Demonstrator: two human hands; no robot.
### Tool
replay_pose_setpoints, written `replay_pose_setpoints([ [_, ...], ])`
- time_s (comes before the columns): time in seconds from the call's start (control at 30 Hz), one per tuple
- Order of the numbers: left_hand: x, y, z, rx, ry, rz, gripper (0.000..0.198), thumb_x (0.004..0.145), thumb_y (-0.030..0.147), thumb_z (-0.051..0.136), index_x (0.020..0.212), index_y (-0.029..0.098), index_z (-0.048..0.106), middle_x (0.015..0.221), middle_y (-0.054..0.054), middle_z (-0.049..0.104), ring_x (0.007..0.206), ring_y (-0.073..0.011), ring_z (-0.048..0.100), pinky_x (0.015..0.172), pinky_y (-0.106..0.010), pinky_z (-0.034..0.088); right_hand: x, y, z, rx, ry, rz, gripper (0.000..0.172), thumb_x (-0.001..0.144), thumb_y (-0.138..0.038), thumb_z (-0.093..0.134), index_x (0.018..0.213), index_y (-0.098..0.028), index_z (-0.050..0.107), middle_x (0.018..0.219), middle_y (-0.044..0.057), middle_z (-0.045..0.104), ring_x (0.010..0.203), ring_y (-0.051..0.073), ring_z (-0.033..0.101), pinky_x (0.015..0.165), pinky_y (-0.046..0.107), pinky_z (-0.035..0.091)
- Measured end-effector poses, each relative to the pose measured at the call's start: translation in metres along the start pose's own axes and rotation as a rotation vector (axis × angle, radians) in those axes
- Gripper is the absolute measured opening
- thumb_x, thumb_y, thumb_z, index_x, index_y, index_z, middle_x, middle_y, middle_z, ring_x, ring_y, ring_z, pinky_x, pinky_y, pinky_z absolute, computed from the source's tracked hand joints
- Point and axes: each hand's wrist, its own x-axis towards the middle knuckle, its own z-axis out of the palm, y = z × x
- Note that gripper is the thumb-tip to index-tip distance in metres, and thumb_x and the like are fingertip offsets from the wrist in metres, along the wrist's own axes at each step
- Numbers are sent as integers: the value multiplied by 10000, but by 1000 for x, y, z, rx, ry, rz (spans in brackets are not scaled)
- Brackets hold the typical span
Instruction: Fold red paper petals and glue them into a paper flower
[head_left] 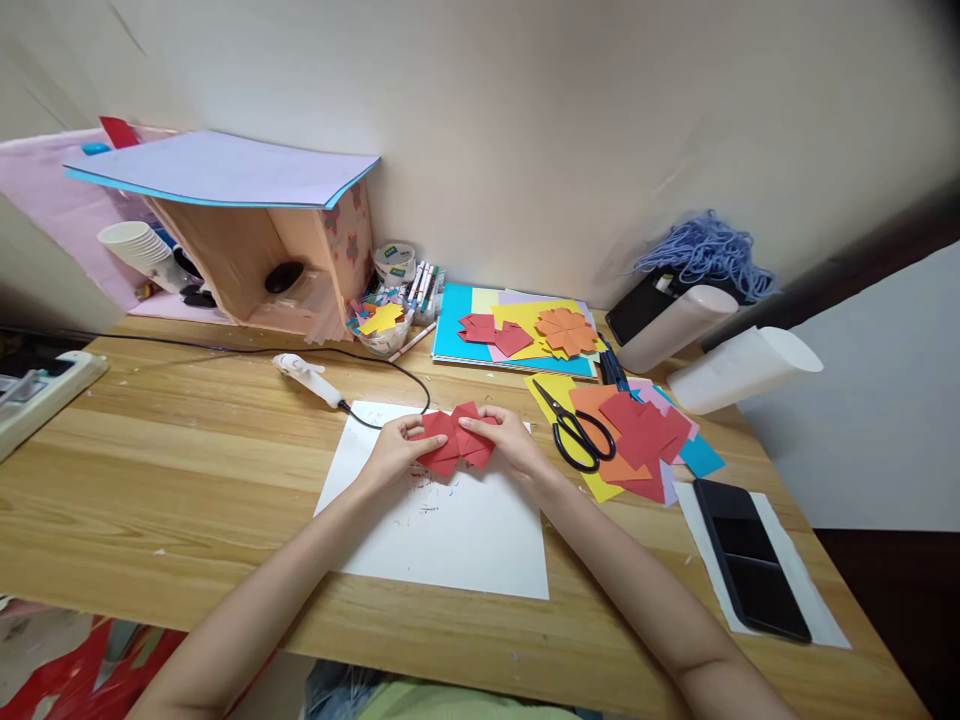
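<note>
Both my hands hold a folded red paper shape [455, 440] over a white sheet [450, 520] lying on the wooden table [187, 470]. My left hand [397, 450] pinches its left side with thumb and fingers. My right hand [504, 438] grips its right side, fingers pressed on top. Small paper scraps lie on the white sheet just below the shape.
Black scissors [576, 432] lie right of my hands on loose coloured paper pieces [645, 440]. A white glue gun [307, 378] with a black cord lies behind. A coloured paper stack [517, 330], a marker cup [386, 325], a cardboard box [255, 260] and a black phone [750, 555] stand around.
</note>
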Motion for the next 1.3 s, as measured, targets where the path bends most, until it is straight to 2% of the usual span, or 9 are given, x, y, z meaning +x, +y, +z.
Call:
replay_pose_setpoints([
  [0.07,-1,1,1,41,-8,5,455,543,363,734,909,111,632,851,-104,677,652,-186,625,524,-252,477,-1,-1,1,-45,-23,6,274,614,-404,671,705,-157,596,686,-8,590,612,108,525,588,218,388],
  [0.2,-2,2,3,85,-13,-69,415,549,392,723,819,91,629,686,-78,667,529,-154,587,435,-227,433,-2,-3,0,-147,-76,-26,300,645,-425,640,794,-167,606,815,21,618,715,131,557,635,225,414],
  [0.3,-2,3,2,73,-10,-90,439,533,393,732,832,88,630,692,-80,667,513,-150,579,432,-229,431,0,-6,-7,-249,-87,-71,390,616,-415,666,926,-190,592,949,34,614,804,145,563,677,229,421],
  [0.37,-2,5,1,57,8,-87,434,524,390,737,818,88,635,715,-87,672,542,-158,590,454,-233,439,0,-6,-12,-321,-169,-45,408,596,-417,679,916,-178,593,892,33,628,753,143,564,646,230,417],
  [0.47,-1,6,-1,29,16,-93,434,527,396,736,819,92,637,740,-93,677,575,-168,599,470,-236,444,-1,-5,-16,-381,-289,-3,344,619,-452,641,766,-144,599,663,9,605,584,114,517,535,214,371],
  [0.57,-1,6,-2,23,-4,-99,459,530,402,735,852,91,633,757,-98,676,577,-169,600,461,-234,441,-2,-2,-14,-393,-240,-7,329,612,-462,633,672,-145,573,556,-16,557,494,88,453,470,204,318],
  [0.77,1,3,-5,68,-15,-143,486,519,432,732,839,79,635,710,-98,665,508,-162,577,414,-247,432,-1,1,-10,-387,-159,2,332,573,-455,654,638,-139,579,539,-9,551,463,83,433,429,197,300],
  [1.1,1,3,-10,140,-69,-66,401,575,422,697,787,85,647,724,-88,654,555,-139,565,476,-222,409,-2,-1,-8,-365,-125,-38,306,588,-432,650,637,-136,588,530,-9,547,468,92,448,445,206,299],
  [1.3,2,1,-12,144,-85,-89,407,586,422,690,804,83,640,744,-99,649,571,-149,564,479,-226,417,-1,3,-6,-377,-110,-39,320,580,-447,657,655,-145,577,558,-15,550,489,93,452,473,211,316],
])
